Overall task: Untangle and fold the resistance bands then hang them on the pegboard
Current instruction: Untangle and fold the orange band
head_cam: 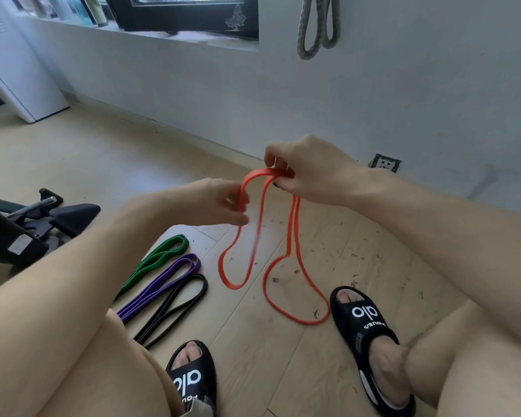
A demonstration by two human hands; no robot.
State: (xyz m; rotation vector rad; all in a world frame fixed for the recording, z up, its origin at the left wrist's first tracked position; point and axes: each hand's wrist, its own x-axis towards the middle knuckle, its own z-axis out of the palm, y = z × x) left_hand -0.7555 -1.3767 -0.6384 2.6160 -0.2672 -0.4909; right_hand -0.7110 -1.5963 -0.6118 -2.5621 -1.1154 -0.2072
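Pale wood-plank floor (283, 350) fills most of my view, w/ a grey wall (403, 100) behind and a white cabinet (18, 70) at the far left corner. Dark exercise-machine base (36, 224) sits at the floor's left edge. I see black slide sandals (370, 341) on both feet near the bottom edge. Long orange rubber resistance band (295, 284) hangs from both hands, its two loops reaching the floor btwn the feet. Three folded bands lie side by side left of it: green (160, 260), purple (163, 284), black (175, 305). Grey braided band (316, 25) hangs on the wall, top right. Right hand (304, 167) fingers clamped on the orange band's top bend; left hand (223, 203) fingers pinch it just beside.
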